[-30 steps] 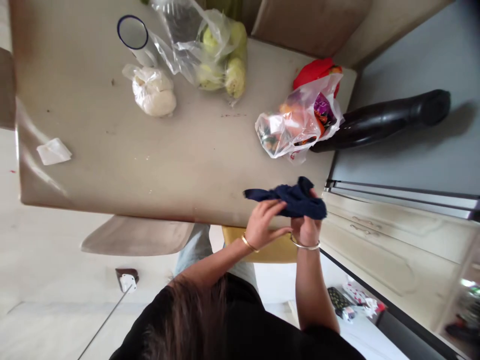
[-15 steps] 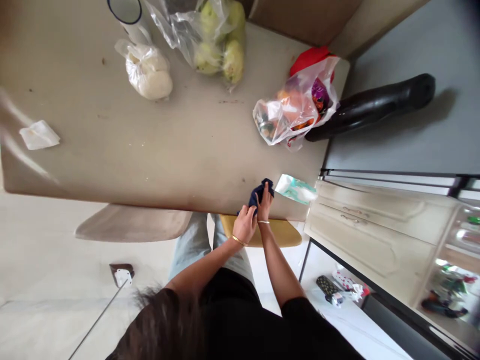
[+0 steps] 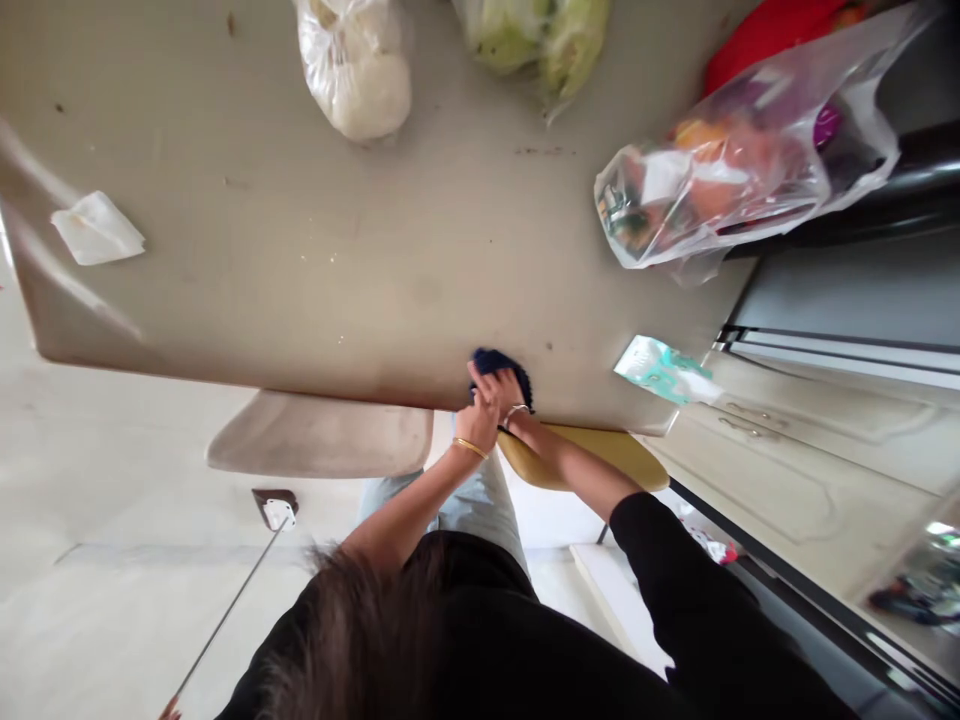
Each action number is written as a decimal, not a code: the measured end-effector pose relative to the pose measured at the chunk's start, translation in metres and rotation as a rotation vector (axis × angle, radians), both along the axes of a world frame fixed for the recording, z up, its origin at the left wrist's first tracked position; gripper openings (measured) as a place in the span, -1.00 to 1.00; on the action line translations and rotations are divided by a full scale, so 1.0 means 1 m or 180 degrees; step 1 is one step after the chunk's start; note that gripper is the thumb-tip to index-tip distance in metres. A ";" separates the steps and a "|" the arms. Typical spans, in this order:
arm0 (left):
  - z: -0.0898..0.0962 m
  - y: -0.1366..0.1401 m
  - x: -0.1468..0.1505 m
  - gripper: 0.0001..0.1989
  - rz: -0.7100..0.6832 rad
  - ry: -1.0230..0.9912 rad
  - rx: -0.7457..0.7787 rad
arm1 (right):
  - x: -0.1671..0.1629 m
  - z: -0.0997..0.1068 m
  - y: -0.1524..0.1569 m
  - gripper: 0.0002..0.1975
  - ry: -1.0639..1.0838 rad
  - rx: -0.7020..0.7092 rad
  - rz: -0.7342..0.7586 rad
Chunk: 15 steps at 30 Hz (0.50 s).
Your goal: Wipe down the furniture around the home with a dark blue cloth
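A dark navy cloth [image 3: 519,376] lies bunched on the table [image 3: 420,290], close to its front edge. My right hand [image 3: 508,392], with a pale bangle at the wrist, presses on it with the fingers curled over the fabric. Tight against its left side, my left hand [image 3: 478,414], with a gold bangle, grips the cloth's near-left part; its fingers partly overlap the right hand. To the right rests a white and teal packet [image 3: 664,368].
A clear bag of white round items [image 3: 360,80], a bag of green produce [image 3: 574,50] and a filled plastic bag [image 3: 712,190] stand farther back. A folded tissue [image 3: 97,230] lies left. A beige chair [image 3: 322,435] and a yellow chair [image 3: 615,455] tuck under the front edge.
Both hands have moved left along the front edge with the cloth, which is now more spread under the right hand. The view has shifted closer, so the bags appear higher and larger.
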<state>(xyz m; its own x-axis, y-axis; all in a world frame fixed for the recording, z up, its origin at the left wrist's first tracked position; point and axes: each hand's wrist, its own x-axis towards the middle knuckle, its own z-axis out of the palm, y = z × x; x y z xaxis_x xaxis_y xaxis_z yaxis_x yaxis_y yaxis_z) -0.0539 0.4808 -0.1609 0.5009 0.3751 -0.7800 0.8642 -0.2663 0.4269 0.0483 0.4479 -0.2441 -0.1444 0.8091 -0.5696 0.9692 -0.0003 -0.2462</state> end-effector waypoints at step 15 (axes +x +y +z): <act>-0.011 0.164 -0.271 -0.99 0.2003 0.0095 0.1760 | -0.297 -0.024 0.215 -0.42 0.1198 0.1323 0.0196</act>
